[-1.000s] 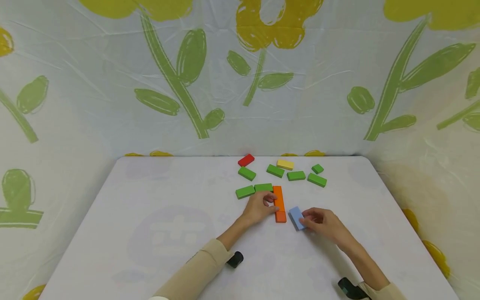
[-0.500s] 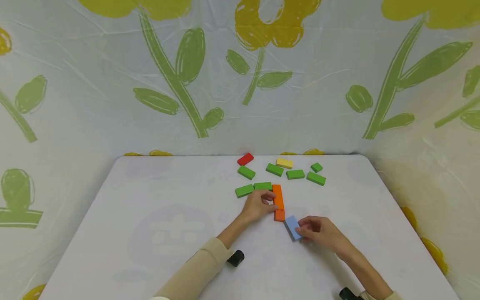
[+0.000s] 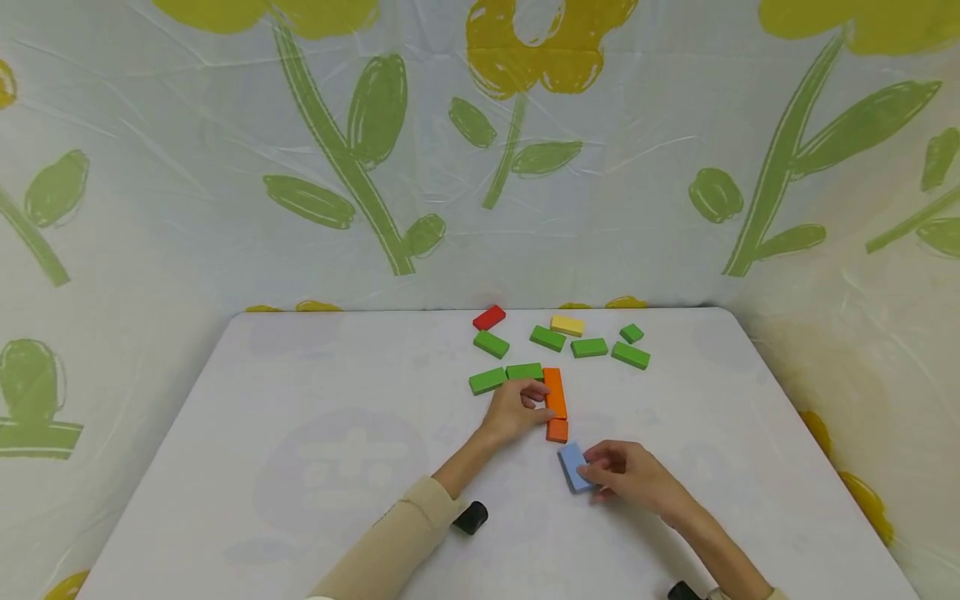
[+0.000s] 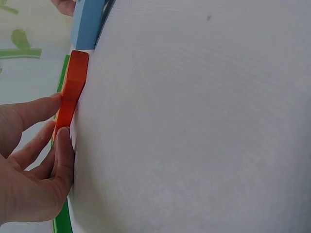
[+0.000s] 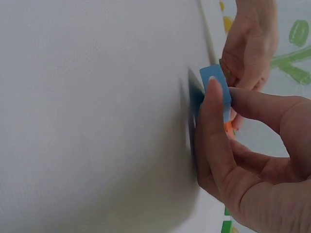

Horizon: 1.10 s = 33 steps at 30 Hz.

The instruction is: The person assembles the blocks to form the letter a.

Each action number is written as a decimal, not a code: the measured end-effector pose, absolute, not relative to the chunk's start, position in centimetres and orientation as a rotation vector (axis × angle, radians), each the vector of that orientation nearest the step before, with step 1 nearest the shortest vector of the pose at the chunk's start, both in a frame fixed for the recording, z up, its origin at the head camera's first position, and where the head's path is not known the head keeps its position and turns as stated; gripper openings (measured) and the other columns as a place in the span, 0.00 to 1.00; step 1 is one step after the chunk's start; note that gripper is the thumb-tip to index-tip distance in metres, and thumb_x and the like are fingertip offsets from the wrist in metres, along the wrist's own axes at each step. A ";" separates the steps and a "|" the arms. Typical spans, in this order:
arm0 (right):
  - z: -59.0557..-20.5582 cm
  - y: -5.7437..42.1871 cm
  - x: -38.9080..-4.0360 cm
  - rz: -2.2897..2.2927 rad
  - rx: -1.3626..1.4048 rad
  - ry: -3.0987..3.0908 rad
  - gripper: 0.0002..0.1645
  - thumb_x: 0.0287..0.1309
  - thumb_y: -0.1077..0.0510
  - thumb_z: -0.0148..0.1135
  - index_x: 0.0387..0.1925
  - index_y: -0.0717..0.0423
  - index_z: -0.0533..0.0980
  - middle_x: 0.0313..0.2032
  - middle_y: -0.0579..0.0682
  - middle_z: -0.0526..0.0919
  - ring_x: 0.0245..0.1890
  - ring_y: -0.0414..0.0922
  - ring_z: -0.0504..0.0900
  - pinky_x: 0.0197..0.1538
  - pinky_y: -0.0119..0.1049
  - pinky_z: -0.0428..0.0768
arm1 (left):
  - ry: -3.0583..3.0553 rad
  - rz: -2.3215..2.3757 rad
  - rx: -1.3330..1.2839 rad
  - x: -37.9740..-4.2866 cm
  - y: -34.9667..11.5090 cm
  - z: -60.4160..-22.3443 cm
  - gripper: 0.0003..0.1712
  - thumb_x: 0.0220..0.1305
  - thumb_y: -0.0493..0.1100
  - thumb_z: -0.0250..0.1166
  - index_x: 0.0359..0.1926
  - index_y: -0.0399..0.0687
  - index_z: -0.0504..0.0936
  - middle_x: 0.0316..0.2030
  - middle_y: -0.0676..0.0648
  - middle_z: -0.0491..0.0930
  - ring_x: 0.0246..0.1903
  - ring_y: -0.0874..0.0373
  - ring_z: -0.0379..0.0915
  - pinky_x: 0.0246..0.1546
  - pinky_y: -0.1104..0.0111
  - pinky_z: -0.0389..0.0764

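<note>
In the head view my left hand point(image 3: 513, 412) has its curled fingers and thumb against the left side of a long orange block point(image 3: 553, 387). A shorter orange block point(image 3: 557, 430) lies end to end with it, on the near side. My right hand point(image 3: 637, 479) pinches a light blue block point(image 3: 572, 467) between thumb and fingers, a little nearer to me and to the right of the short orange one. In the right wrist view the blue block point(image 5: 221, 82) stands over its own shadow. Two green blocks, one left point(image 3: 487, 382) and one right point(image 3: 524, 372), lie beyond the left hand.
Toward the back of the white table point(image 3: 337, 500) lie a red block point(image 3: 489, 317), a yellow block point(image 3: 567, 325), a small green block point(image 3: 632, 333) and several longer green blocks point(image 3: 589, 347). A flower-print cloth point(image 3: 600, 250) hangs behind the table's back edge.
My right hand has carried the blue block to the left and toward me, from beside the orange blocks to below them. The left hand has stayed at the orange block.
</note>
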State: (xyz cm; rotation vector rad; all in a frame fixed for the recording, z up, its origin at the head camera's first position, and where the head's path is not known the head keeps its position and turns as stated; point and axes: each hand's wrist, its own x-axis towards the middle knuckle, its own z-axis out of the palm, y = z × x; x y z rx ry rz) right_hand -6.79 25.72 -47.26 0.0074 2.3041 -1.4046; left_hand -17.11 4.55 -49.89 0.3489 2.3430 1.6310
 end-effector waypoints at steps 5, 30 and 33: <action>-47.3 24.9 -6.9 -1.398 -0.012 2.317 0.21 0.64 0.55 0.71 0.49 0.68 0.77 0.31 0.52 0.83 0.27 0.49 0.86 0.36 0.36 0.86 | 2.350 1.636 0.357 -17.2 4.5 -50.1 0.16 0.61 0.35 0.75 0.50 0.38 0.86 0.43 0.45 0.84 0.39 0.58 0.75 0.44 0.72 0.78; -47.4 23.5 -7.6 -1.213 0.003 2.484 0.14 0.64 0.52 0.71 0.35 0.57 0.76 0.19 0.48 0.75 0.15 0.44 0.76 0.22 0.33 0.76 | 2.349 1.580 0.474 -17.2 3.9 -50.3 0.18 0.62 0.37 0.75 0.52 0.39 0.84 0.44 0.46 0.84 0.41 0.56 0.75 0.45 0.70 0.78; -47.4 23.5 -7.5 -1.222 0.002 2.484 0.14 0.64 0.52 0.71 0.35 0.57 0.76 0.18 0.48 0.75 0.15 0.44 0.75 0.22 0.33 0.75 | 2.334 1.550 0.505 -17.2 3.6 -50.2 0.21 0.61 0.38 0.76 0.55 0.40 0.83 0.45 0.46 0.83 0.43 0.56 0.75 0.48 0.69 0.78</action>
